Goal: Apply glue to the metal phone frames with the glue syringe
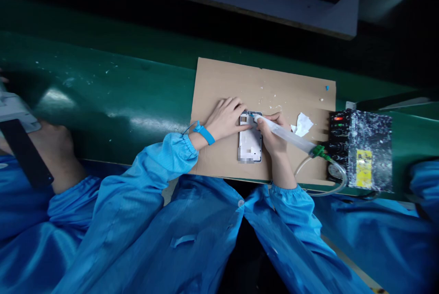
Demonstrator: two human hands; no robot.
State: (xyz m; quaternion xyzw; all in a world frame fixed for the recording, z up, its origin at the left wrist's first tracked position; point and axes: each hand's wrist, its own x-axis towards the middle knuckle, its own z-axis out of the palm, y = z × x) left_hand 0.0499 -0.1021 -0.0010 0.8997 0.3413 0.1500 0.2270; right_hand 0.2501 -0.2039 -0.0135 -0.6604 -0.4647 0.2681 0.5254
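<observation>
A silver phone frame [250, 141] lies on a sheet of brown cardboard [219, 83]. My left hand [224, 118] rests flat on the cardboard with its fingertips pressing the frame's upper left corner; a blue wrist strap circles that wrist. My right hand [272, 136] is wrapped round a clear glue syringe [288, 135], whose tip touches the top edge of the frame. A clear hose [334, 179] runs from the syringe's green back end to a box on the right.
A glue-spattered dispenser box [368, 150] with red and green lights stands at the right. A scrap of white paper [302, 124] lies beside my right hand. A co-worker's hand [56, 147] and blue sleeve are at the left, on the green conveyor belt [113, 97].
</observation>
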